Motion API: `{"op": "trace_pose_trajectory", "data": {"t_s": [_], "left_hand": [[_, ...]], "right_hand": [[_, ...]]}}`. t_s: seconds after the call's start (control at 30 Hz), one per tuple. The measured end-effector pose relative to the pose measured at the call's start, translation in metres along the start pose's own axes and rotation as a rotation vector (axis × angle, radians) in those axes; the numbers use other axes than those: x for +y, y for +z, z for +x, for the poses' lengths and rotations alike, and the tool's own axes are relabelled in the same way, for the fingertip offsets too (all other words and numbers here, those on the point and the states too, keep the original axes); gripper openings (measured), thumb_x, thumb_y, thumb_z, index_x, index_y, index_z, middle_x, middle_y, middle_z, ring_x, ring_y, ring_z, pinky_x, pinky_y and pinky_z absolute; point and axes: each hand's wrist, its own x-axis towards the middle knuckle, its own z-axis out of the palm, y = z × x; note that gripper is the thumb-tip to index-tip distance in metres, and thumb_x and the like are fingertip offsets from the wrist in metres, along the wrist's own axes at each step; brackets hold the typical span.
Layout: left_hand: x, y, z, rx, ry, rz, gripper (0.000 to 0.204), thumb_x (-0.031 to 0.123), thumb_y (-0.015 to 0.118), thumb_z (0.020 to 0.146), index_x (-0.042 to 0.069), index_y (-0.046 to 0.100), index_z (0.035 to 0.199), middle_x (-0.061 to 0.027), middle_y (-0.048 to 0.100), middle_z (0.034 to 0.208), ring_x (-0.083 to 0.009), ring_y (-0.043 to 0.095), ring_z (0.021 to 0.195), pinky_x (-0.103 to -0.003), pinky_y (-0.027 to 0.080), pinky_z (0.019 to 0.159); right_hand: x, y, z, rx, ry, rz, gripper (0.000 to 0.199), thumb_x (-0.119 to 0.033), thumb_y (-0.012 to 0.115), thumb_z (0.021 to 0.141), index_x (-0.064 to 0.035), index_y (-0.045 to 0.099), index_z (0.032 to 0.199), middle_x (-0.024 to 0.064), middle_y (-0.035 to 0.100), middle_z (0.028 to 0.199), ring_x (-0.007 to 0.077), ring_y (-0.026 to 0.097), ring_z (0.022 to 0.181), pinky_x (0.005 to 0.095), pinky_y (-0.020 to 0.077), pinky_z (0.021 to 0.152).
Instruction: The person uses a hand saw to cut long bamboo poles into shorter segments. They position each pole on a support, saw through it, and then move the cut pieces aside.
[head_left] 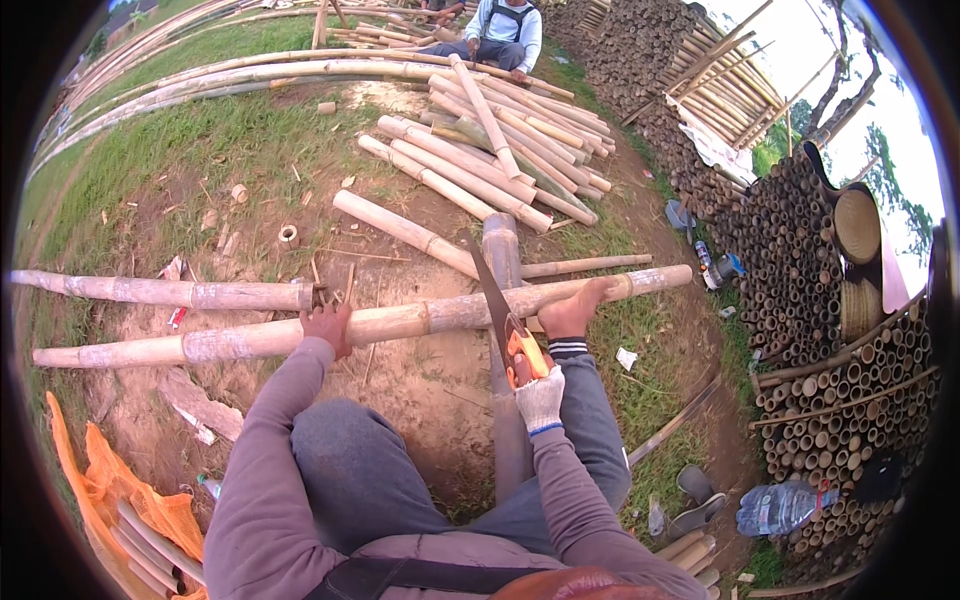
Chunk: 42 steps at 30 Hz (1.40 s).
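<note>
A long bamboo pole (400,319) lies crosswise in front of me over a thicker, darker bamboo log (502,250). My left hand (327,327) is bare and grips the pole left of its middle. In my right hand (540,393), which wears a white knit glove, is a handsaw (524,348) with an orange handle. Its dark blade slants up and left across the pole near where the pole crosses the log; whether the teeth are in a cut I cannot tell. My bare foot (572,308) presses on the pole to the right of the blade.
Another bamboo pole (170,290) lies at the left. Cut bamboo lengths (470,170) are heaped ahead, with a person (505,35) sitting behind them. Stacked bamboo (850,400) walls the right side. Nearby are a plastic bottle (785,510), sandals (697,500) and an orange sheet (125,480).
</note>
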Motion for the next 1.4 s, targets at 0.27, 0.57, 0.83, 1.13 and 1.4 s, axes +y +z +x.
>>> {"op": "trace_pose_trajectory", "data": {"t_s": [0.27,0.57,0.83,1.13,1.4], "left_hand": [[0.001,-0.004,0.000,-0.038,0.002,-0.003,0.091,0.040,0.095,0.072,0.021,0.049,0.149,-0.0151,0.060,0.144,-0.0382,0.055,0.140,-0.068,0.032,0.121],[0.001,-0.003,0.000,-0.030,-0.004,0.007,0.093,0.041,0.096,0.072,0.021,0.049,0.149,-0.0146,0.059,0.145,-0.0373,0.055,0.140,-0.068,0.033,0.120],[0.001,0.002,0.002,-0.008,-0.003,-0.007,0.091,0.036,0.096,0.068,0.020,0.049,0.145,-0.0135,0.060,0.143,-0.0392,0.055,0.140,-0.067,0.034,0.119],[0.008,-0.005,0.009,-0.075,-0.031,0.005,0.090,0.035,0.093,0.073,0.025,0.048,0.150,-0.0140,0.058,0.149,-0.0369,0.053,0.143,-0.067,0.032,0.120],[0.000,0.000,0.002,-0.039,-0.019,0.009,0.086,0.026,0.090,0.074,0.025,0.049,0.149,-0.0105,0.059,0.148,-0.0378,0.056,0.141,-0.067,0.036,0.119]], "right_hand": [[0.002,0.000,-0.001,-0.001,-0.001,0.033,0.021,-0.014,0.079,0.100,0.0001,0.063,0.100,0.0024,0.066,0.081,0.0074,0.058,0.063,0.0260,0.0513,0.057],[-0.009,0.001,-0.005,-0.019,0.042,0.116,0.019,-0.008,0.078,0.098,0.0017,0.062,0.099,0.0051,0.067,0.085,0.0115,0.063,0.070,0.0295,0.0558,0.063],[0.000,-0.002,-0.002,-0.011,-0.003,0.062,0.019,-0.009,0.077,0.097,0.0030,0.064,0.100,0.0056,0.068,0.085,0.0104,0.062,0.070,0.0293,0.0532,0.062],[-0.002,-0.005,0.019,-0.009,-0.112,-0.280,0.031,-0.024,0.079,0.100,0.0037,0.065,0.101,0.0059,0.070,0.083,0.0118,0.065,0.072,0.0295,0.0547,0.063],[-0.031,-0.045,-0.052,-0.036,-0.149,-0.294,0.031,-0.028,0.076,0.104,-0.0011,0.064,0.096,0.0049,0.065,0.074,0.0133,0.060,0.061,0.0312,0.0495,0.056]]}}
